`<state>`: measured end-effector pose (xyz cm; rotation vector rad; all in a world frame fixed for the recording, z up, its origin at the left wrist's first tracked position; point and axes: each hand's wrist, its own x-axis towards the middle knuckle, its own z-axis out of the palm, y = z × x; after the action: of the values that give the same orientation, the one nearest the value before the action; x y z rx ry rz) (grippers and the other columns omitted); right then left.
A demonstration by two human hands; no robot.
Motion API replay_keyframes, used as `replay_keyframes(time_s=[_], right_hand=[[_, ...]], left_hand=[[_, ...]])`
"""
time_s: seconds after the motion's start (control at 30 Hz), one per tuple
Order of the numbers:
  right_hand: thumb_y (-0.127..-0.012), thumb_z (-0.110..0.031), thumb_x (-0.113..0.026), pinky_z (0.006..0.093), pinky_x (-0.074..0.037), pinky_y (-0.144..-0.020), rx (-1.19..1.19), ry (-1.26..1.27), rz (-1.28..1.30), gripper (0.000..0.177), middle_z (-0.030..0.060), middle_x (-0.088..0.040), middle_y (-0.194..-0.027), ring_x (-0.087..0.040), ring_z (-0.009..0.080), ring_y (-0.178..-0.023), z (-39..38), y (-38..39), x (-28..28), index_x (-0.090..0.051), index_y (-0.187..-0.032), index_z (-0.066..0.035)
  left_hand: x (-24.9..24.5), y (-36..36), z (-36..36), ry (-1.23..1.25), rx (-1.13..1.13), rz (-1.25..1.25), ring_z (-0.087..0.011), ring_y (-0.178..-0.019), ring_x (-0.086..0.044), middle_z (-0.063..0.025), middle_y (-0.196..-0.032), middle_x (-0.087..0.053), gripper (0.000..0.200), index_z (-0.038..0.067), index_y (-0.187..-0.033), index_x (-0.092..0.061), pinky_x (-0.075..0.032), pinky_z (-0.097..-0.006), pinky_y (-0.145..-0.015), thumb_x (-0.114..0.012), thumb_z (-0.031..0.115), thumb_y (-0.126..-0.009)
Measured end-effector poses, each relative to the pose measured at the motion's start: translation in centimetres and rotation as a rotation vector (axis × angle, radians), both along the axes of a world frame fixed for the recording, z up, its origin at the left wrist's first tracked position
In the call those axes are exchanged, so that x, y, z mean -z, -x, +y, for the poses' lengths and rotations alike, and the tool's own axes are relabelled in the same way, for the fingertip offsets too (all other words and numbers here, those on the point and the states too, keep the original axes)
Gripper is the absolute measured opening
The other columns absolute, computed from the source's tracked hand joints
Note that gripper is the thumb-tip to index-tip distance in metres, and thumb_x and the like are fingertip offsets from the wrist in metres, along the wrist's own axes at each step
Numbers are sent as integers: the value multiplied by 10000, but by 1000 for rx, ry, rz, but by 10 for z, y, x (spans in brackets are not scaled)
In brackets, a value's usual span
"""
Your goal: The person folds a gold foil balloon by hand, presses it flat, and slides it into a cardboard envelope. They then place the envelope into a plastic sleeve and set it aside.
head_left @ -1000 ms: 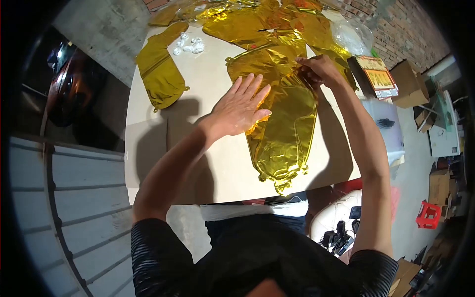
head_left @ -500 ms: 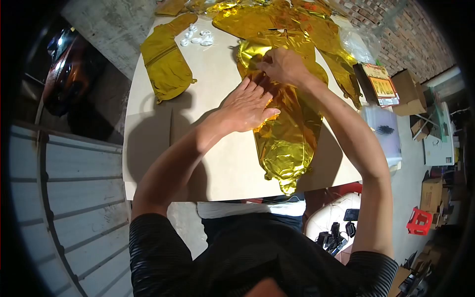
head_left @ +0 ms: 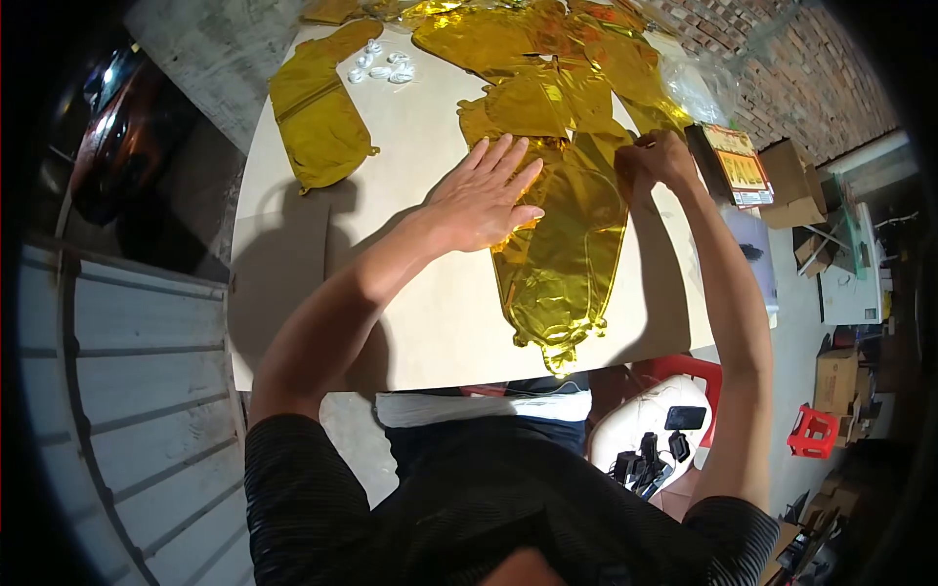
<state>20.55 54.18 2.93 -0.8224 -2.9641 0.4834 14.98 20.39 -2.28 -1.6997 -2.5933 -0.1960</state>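
A gold foil balloon (head_left: 562,254), flat and creased, lies down the middle of the pale table (head_left: 440,322). My left hand (head_left: 484,200) rests palm down on its left edge, fingers spread. At its upper right edge, my right hand (head_left: 660,161) has its fingers pinched together at the foil; how much they hold is hidden. Another flat gold foil piece (head_left: 318,117) lies at the upper left, with small white coiled bundles (head_left: 381,66) beside it.
More gold foil (head_left: 489,44) covers the table's far side. Clear plastic (head_left: 699,88), a printed box (head_left: 738,171) and a cardboard box (head_left: 791,186) are at the right. A padded seat with dark devices (head_left: 650,439) stands below the table's right front edge.
My right hand has moved right from the balloon's upper middle to its right edge. The foil there lies differently. My left hand stays on the foil; the whole view has shifted slightly.
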Motion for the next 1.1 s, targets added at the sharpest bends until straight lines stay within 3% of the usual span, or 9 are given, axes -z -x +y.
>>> replay_keyframes(time_s=[0.2, 0.3, 0.43, 0.53, 0.67, 0.77, 0.87, 0.93, 1.1], right_hand=[[-834, -397, -775, 367, -583, -697, -155, 61, 58, 418, 172, -766, -869, -740, 251, -761, 2, 7, 1, -792, -991, -10], [-921, -315, -731, 359, -591, -684, -111, 344, 163, 497, 141, -728, -1074, -718, 201, -855, -25, -3, -29, -668, -1254, 49], [-897, -205, -783, 320, -625, -676, -198, 580, 237, 558, 190, -717, -1084, -727, 200, -873, -73, 0, -51, -576, -1317, 97], [-874, -214, -809, 327, -624, -663, -259, 511, 209, 623, 187, -739, -1021, -731, 213, -865, -112, 6, -55, -550, -1370, 61], [-839, -300, -841, 432, -580, -841, -406, 12, 191, 700, 257, -727, -934, -737, 329, -903, -157, 23, -38, -558, -1379, 44], [-917, -255, -780, 412, -590, -845, -520, 61, 220, 644, 248, -732, -1055, -738, 306, -956, -163, 11, -31, -522, -1427, 41], [-1065, -80, -547, 389, -569, -972, -474, 730, 343, 465, 207, -655, -1330, -669, 261, -1173, -126, -18, -22, -440, -1505, 26], [-1024, 3, -543, 371, -491, -1086, -534, 424, 401, 418, 167, -631, -1400, -627, 257, -1270, -91, -47, -9, -535, -1442, 8], [-867, 72, -620, 438, -407, -1184, -738, 40, 315, 546, 189, -591, -1448, -533, 347, -1390, -70, -96, 14, -583, -1403, -26]], left_hand=[[-3, 1, 1, 22, -11, 20, -302, -1597, -44, -166, -1719, -112, 785, 31, -1632, -188, -27, -444, -1303, -254, 586, -1081], [-3, 1, 0, 28, -18, 17, -296, -1596, -53, -167, -1716, -122, 807, 2, -1623, -190, -29, -444, -1304, -256, 593, -1078], [-2, 0, 0, 1, -10, -3, -293, -1596, -59, -178, -1708, -148, 815, -16, -1614, -201, -39, -447, -1303, -264, 592, -1077], [2, 3, 0, -32, 8, 33, -342, -1573, -155, -217, -1659, -277, 799, -62, -1555, -325, -75, -477, -1288, -275, 574, -1075], [-2, 6, 2, -136, 58, 59, -361, -1540, -227, -241, -1593, -380, 785, -90, -1496, -399, -95, -497, -1278, -283, 564, -1078], [-26, 2, 4, 275, -17, -49, -375, -1515, -266, -251, -1554, -426, 770, -110, -1446, -448, -99, -509, -1272, -305, 552, -1079], [-5, 5, 0, 101, 12, -82, -373, -1532, -230, -250, -1573, -402, 765, -100, -1490, -391, -80, -503, -1278, -324, 540, -1075], [15, 6, 1, -325, 78, 80, -360, -1555, -173, -238, -1613, -346, 777, -66, -1552, -302, -52, -494, -1286, -334, 541, -1069], [-1, 2, 0, -56, 18, -61, -325, -1575, -118, -202, -1665, -259, 782, -25, -1595, -231, -21, -476, -1291, -342, 541, -1067]])
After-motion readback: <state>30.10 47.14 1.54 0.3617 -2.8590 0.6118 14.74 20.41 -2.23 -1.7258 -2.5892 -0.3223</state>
